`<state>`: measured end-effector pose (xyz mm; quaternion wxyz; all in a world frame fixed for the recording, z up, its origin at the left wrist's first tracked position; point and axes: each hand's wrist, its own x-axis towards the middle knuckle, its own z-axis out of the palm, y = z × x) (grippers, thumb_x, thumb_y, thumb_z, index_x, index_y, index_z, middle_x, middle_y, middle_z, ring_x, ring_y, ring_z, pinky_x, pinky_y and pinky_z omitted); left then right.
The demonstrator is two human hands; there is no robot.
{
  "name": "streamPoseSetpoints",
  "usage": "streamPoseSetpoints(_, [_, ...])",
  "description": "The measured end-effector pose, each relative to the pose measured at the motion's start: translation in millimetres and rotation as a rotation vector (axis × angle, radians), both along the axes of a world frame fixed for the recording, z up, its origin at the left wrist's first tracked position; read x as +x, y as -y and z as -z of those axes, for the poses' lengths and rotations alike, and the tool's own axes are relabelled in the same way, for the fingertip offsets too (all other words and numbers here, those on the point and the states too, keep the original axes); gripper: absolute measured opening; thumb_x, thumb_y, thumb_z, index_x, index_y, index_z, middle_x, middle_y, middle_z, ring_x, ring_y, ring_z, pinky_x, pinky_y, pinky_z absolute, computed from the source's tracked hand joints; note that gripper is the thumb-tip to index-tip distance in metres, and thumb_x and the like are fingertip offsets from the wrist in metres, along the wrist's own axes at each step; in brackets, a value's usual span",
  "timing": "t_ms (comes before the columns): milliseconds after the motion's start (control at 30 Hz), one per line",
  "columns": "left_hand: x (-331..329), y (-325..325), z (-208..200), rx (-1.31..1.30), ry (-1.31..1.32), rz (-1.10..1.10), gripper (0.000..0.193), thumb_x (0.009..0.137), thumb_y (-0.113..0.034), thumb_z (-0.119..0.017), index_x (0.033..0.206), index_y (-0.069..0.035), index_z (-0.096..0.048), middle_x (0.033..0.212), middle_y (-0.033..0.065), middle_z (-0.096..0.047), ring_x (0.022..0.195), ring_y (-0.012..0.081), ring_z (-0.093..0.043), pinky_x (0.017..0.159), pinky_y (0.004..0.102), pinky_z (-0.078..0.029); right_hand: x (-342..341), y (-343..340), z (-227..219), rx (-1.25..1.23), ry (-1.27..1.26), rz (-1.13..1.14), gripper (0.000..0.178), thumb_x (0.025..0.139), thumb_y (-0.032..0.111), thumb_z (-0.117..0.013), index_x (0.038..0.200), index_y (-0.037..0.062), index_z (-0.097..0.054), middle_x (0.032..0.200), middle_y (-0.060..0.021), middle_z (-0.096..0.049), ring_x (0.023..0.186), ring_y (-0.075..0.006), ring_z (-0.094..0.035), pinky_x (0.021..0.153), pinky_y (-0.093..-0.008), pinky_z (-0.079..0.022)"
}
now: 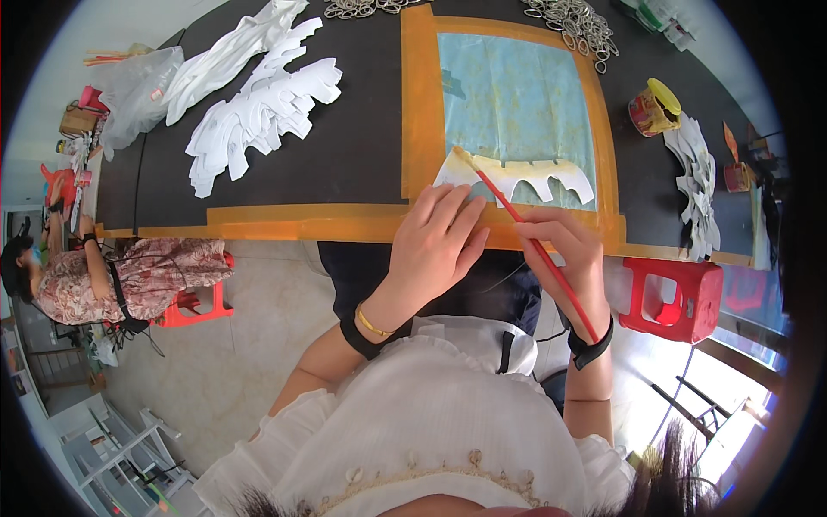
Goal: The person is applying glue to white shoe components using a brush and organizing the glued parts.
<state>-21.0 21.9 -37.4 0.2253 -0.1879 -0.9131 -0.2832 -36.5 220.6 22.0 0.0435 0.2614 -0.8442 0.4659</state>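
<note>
The right hand (pixel 564 246) pinches a red brush (pixel 502 199) in its fingers, tip on a wavy white strip (pixel 519 174). The left hand (pixel 437 241), fingers a bit spread, touches it.

Room left of hands (pixel 437 244), tub (pixel 646 115) rightward

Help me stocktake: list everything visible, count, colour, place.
Table: one, black, centre
Sheet: one, blue, table
Cutout: one, white, on sheet
Brush: one, red, at cutout
Tape: several strips, orange, table
Cutout piles: two, white, table sides
Ring piles: two, silver, far edge
Tub: one, red-yellow, right
Bag: one, clear, left
Bundle: one, white, left
Stools: two, red, floor
Person: one, patterned clothes, left
Clutter: uncounted, mixed, edges
Left hand: one, bare, by cutout
Right hand: one, bare, holding brush
</note>
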Motion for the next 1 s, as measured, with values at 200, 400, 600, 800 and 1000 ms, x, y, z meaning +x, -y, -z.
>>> streamPoseSetpoints(200, [0.1, -0.3, 1.2, 0.001, -0.02, -0.005, 0.034, 0.079, -0.013, -0.075, 0.112, -0.005, -0.067, 0.116, 0.011, -0.063, 0.108, 0.0315, -0.06, 0.091, 0.0413, -0.053, 3.0, -6.3, -3.7, -0.07, 0.104, -0.019, 0.016, 0.081, -0.009, -0.068, 0.095, -0.0018, -0.068, 0.099, -0.0146, -0.07, 0.089, -0.0275, -0.069, 0.076, -0.0309, -0.055])
streamPoseSetpoints(400, [-1.4, 0.2, 2.7, 0.031, -0.038, -0.008, 0.033, 0.078, -0.01, -0.075, 0.11, -0.004, -0.067, 0.114, 0.0115, -0.064, 0.107, 0.0326, -0.061, 0.092, 0.0418, -0.052, -3.8, -8.2, -2.8, -0.091, 0.086, 0.097, 0.014, 0.081, -0.009, -0.068, 0.094, -0.0031, -0.067, 0.098, -0.0149, -0.071, 0.088, -0.0248, -0.069, 0.077, -0.03, -0.054])
streamPoseSetpoints(600, [-0.6, -0.1, 2.9, 0.029, -0.036, -0.011, 0.032, 0.078, -0.01, -0.075, 0.109, -0.004, -0.067, 0.113, 0.0117, -0.064, 0.107, 0.0331, -0.061, 0.093, 0.0429, -0.052, -0.3, -7.9, -0.2, -0.11, 0.159, 0.006, 0.013, 0.082, -0.01, -0.067, 0.093, -0.0034, -0.067, 0.098, -0.0141, -0.071, 0.088, -0.0226, -0.069, 0.077, -0.0301, -0.054])
streamPoseSetpoints(800, [0.1, -2.2, 3.5, 0.002, -0.046, -0.017, 0.029, 0.08, -0.012, -0.071, 0.107, -0.002, -0.066, 0.112, 0.0137, -0.063, 0.105, 0.0321, -0.06, 0.097, 0.0455, -0.05, 2.6, -23.1, 1.7, -0.176, 0.274, 0.062, 0.011, 0.083, -0.007, -0.066, 0.093, -0.0043, -0.067, 0.096, -0.0139, -0.071, 0.087, -0.0213, -0.068, 0.078, -0.0289, -0.053])
streamPoseSetpoints(1000, [-0.3, -2.9, 2.5, -0.022, -0.05, -0.028, 0.03, 0.081, -0.011, -0.07, 0.109, -0.003, -0.065, 0.112, 0.0129, -0.062, 0.105, 0.0319, -0.061, 0.098, 0.0461, -0.049, 6.6, -36.3, 4.4, -0.236, 0.29, 0.114, 0.01, 0.083, -0.005, -0.066, 0.092, -0.0044, -0.068, 0.095, -0.0142, -0.071, 0.087, -0.0219, -0.069, 0.078, -0.0292, -0.052])
